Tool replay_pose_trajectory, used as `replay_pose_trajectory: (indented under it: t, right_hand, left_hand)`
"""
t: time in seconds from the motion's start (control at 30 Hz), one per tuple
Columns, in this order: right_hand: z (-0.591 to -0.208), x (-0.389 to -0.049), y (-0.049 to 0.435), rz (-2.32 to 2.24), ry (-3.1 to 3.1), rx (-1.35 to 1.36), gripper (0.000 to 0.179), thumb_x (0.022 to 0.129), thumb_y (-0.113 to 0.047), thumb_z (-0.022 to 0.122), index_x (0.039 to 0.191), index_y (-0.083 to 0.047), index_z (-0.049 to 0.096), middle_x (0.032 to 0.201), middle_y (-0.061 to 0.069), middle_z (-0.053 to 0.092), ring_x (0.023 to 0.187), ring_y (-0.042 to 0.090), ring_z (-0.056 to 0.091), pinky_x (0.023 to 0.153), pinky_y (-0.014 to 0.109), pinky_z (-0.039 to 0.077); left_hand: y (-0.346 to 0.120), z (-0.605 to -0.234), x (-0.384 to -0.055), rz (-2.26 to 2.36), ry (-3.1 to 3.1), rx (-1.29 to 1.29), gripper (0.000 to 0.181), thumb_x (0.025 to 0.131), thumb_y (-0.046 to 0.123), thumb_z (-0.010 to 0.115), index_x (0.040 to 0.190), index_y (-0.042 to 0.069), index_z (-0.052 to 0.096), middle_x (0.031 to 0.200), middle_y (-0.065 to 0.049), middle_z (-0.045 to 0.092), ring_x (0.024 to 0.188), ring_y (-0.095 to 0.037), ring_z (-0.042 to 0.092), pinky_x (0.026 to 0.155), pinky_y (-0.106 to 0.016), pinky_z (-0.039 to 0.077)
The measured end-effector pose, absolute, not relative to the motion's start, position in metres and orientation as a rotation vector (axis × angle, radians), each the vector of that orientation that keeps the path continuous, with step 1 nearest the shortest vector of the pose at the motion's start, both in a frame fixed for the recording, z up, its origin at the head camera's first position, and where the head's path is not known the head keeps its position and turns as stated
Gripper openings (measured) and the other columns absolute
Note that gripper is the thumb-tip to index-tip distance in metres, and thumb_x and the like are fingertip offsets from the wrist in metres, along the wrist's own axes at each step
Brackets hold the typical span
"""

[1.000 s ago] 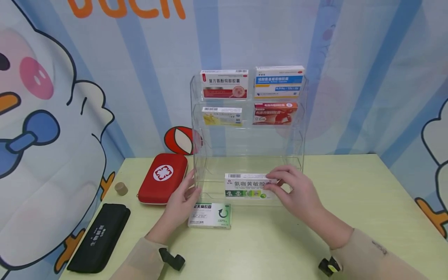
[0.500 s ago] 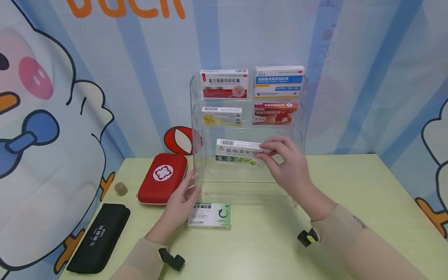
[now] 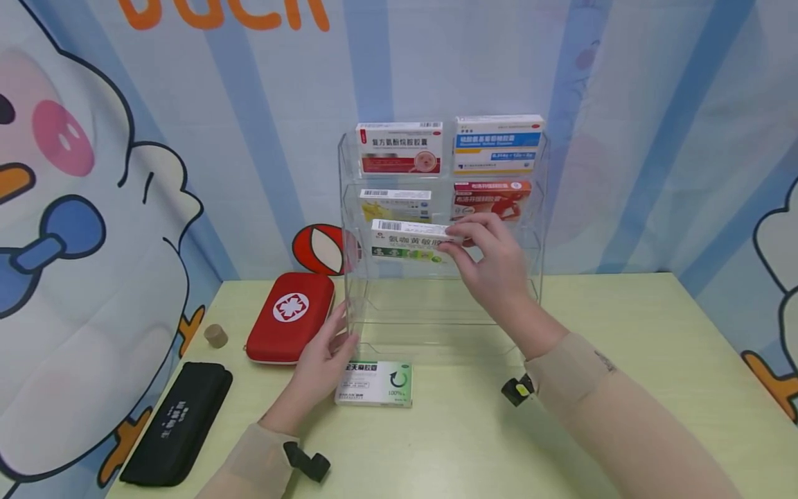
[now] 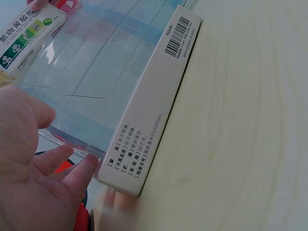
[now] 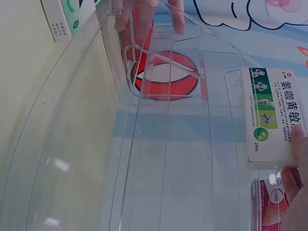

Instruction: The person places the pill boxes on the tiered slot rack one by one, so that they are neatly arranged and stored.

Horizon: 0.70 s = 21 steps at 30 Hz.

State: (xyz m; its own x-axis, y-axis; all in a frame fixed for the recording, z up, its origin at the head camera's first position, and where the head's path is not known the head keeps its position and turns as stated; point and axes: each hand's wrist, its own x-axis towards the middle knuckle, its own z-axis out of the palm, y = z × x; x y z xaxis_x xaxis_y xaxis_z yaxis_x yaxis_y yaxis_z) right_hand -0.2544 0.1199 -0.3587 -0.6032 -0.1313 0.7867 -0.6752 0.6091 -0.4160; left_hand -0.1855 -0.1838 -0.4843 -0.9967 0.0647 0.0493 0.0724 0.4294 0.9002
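Note:
My right hand (image 3: 495,267) pinches the right end of a white and green medicine box (image 3: 408,241). It holds that box in front of the clear acrylic display rack (image 3: 436,339), just below the second tier; the box also shows in the right wrist view (image 5: 269,115). My left hand (image 3: 321,360) holds the rack's lower left side, with thumb and fingers on either side of the edge in the left wrist view (image 4: 48,173). Another white and green medicine box (image 3: 374,384) lies on the table before the rack, beside my left hand.
Upper tiers bear a red-white box (image 3: 399,149), a blue-white box (image 3: 497,145), a yellow-white box (image 3: 395,206) and a red box (image 3: 492,201). Left on the table (image 3: 623,360) are a red first-aid case (image 3: 291,319), a black pouch (image 3: 177,423) and a small cork-coloured cylinder (image 3: 215,336).
My right hand has lifted the medicine box from the rack's bottom tier, up and slightly left, to just below the second tier. The left hand has stayed on the rack's side.

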Motion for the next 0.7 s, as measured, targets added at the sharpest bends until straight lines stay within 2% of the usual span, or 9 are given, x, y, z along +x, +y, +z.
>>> replay_pose_trajectory:
  t: [0.27, 0.7]
  right_hand:
    - [-0.361, -0.262, 0.115, 0.940, -2.131, 0.565, 0.025, 0.095, -0.017, 0.088, 0.114, -0.003, 0.080, 0.119, 0.014, 0.071, 0.108, 0.030, 0.074, 0.093, 0.044, 0.069]
    - [-0.371, -0.268, 0.102, 0.903, -2.238, 0.541, 0.024, 0.098, -0.023, 0.085, 0.115, -0.007, 0.079, 0.123, 0.010, 0.070, 0.105, 0.026, 0.075, 0.093, 0.040, 0.069]
  left_hand:
    - [-0.184, -0.483, -0.184, -1.661, -2.655, -0.136, 0.078, 0.111, 0.024, 0.067, 0.175, 0.040, 0.026, 0.175, -0.011, 0.046, 0.156, -0.041, 0.054, 0.122, -0.052, 0.051]
    - [-0.184, -0.482, -0.184, -1.651, -2.664, -0.137, 0.078, 0.111, 0.023, 0.066, 0.175, 0.040, 0.025, 0.175, -0.012, 0.046, 0.157, -0.041, 0.053, 0.122, -0.053, 0.051]
